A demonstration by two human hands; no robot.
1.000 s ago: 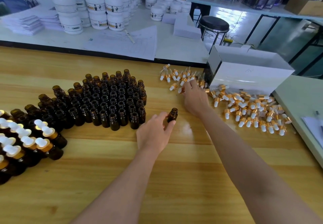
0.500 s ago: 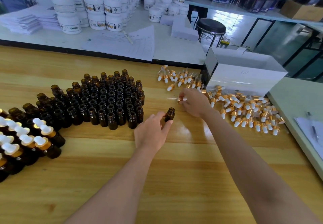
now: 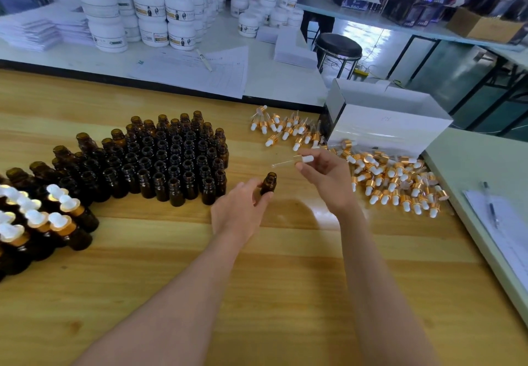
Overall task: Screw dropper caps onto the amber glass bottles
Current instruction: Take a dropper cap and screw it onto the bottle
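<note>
My left hand (image 3: 240,211) grips one open amber glass bottle (image 3: 269,183), upright on the wooden table (image 3: 257,265). My right hand (image 3: 328,177) pinches a dropper cap (image 3: 300,159) by its gold collar, its white bulb toward my palm and its glass pipette pointing left, just above and to the right of the bottle's mouth. A block of several open amber bottles (image 3: 160,159) stands to the left. Capped bottles (image 3: 37,222) crowd the left edge. Loose dropper caps (image 3: 391,182) lie heaped on the right.
A white box (image 3: 383,128) stands behind the cap heap. A pale green table (image 3: 468,171) with paper and a pen (image 3: 491,208) adjoins on the right. Beyond the far edge are white jars (image 3: 148,16), papers and a black stool (image 3: 338,48).
My right hand picked a dropper cap from the far heap and drew it back toward the bottle. My left hand stayed on the single bottle.
</note>
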